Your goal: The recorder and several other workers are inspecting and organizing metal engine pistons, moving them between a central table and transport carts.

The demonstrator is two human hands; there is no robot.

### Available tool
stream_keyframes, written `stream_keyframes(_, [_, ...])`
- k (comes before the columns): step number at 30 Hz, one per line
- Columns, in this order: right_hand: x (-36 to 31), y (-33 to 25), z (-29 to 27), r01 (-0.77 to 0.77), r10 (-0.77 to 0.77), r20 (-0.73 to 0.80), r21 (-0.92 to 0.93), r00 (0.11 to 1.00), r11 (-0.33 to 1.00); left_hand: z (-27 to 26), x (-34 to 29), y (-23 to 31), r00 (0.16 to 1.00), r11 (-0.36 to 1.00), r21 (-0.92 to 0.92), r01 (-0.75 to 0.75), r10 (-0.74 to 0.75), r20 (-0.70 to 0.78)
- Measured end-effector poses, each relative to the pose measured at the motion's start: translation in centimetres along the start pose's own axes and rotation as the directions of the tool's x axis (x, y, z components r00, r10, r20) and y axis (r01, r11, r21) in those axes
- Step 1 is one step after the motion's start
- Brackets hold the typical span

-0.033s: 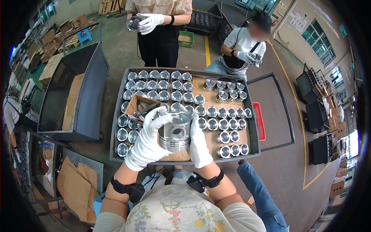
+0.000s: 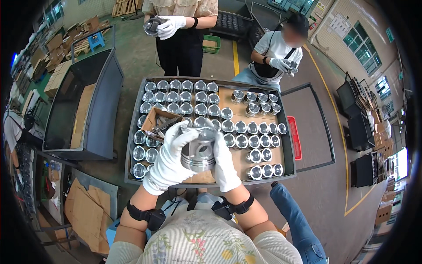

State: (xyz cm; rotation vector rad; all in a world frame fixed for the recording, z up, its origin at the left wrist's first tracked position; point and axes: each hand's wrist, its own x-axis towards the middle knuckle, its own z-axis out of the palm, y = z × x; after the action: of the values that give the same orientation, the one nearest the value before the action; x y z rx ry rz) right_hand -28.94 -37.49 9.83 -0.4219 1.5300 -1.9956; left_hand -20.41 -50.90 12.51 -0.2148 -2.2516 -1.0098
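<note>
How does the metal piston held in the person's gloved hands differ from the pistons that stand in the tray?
The held piston is lifted between the left hand and the right hand; the tray pistons rest on the cardboard of the tray. The held piston lies tilted, showing its side hole and ring grooves; the tray pistons stand upright in rows, showing mostly their ends. Both are shiny, silver and round.
</note>
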Motion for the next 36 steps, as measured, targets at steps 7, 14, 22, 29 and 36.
stream_keyframes(7, [-0.7,0.0,-0.4,-0.203,0.162,0.124,0.661,0.979,0.722,-0.1,0.7,0.6,0.989,0.980,-0.157,0.118,-0.102,0.107])
stream_keyframes(14, [0.2,1.5,-1.9,-0.314,0.212,0.233,0.765,0.949,0.563,0.4,0.4,-1.1,0.985,0.986,-0.134,0.101,-0.080,0.152])
stream_keyframes(22, [-0.1,0.0,-0.1,-0.391,0.243,0.310,0.797,0.919,0.461,0.7,0.7,-0.8,0.993,0.979,0.167,-0.117,0.119,-0.001])
stream_keyframes(29, [0.8,1.9,-1.7,-0.462,0.048,0.485,0.792,0.873,0.399,0.7,0.4,-0.1,0.996,0.995,0.073,-0.061,0.066,-0.062])
stream_keyframes(36, [0.2,-1.1,0.1,-0.354,0.274,0.226,0.657,0.935,0.666,1.4,-1.2,-1.8,0.993,0.967,-0.255,0.026,0.005,0.118])
